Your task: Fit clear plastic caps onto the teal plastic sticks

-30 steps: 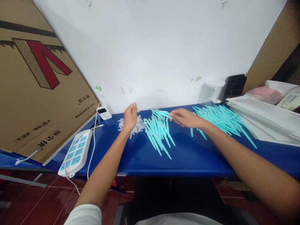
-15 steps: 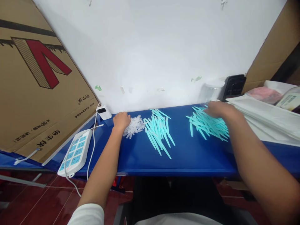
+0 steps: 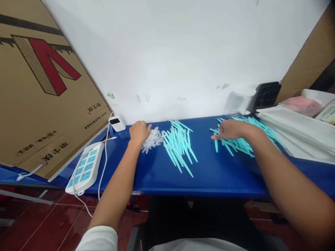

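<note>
Turquoise tapered sticks (image 3: 242, 145) lie in two heaps on the blue counter (image 3: 209, 174), one in the middle, one at right. My right hand (image 3: 232, 129) is over the right heap; whether its fingers pinch a stick, I cannot tell. My left hand (image 3: 139, 131) is curled beside the small translucent pieces (image 3: 153, 139), its grip hidden. Each stick seems light, rather stiff, maybe slippery; I would hold it at the middle, away from the thin tip.

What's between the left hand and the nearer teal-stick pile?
The heap of small whitish pieces lies between the left hand and that teal-stick pile, in the head view.
</note>
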{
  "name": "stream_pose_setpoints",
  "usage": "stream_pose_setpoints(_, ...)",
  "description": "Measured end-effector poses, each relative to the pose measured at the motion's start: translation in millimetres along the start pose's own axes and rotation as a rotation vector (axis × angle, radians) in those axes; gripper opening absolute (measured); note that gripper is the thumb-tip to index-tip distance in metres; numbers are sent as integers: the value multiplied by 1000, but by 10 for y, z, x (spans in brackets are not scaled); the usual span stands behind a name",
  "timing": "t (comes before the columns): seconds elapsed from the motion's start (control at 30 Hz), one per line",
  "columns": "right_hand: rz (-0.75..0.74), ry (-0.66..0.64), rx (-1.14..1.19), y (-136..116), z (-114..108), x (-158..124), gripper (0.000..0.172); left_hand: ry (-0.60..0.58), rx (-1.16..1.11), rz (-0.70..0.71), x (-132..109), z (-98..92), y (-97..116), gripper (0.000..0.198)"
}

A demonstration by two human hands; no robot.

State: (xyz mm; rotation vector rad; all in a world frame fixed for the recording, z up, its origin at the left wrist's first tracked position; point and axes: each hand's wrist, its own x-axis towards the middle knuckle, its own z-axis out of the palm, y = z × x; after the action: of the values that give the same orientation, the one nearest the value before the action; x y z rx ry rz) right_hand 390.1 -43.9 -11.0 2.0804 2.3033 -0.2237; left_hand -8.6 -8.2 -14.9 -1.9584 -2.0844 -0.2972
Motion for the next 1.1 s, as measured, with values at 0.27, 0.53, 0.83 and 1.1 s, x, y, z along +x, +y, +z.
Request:
stream_pose_setpoints(0.27,15,-154,-25,145,7,71,27,-271,-453,486,-78,-71,153,42)
stream_pose_setpoints(0.53,-219,98,174,-603,185,-36,61,-577,-554,650,-68,-36,148,53)
stream_pose_setpoints(0.83,-261,138,89,-1025,481,-119,73,-246,-362,627,-171,129,394,43)
stream_pose_setpoints(1.1,-307,188,265,-1011,440,-150,64,-113,-293,558,-107,193,311,45)
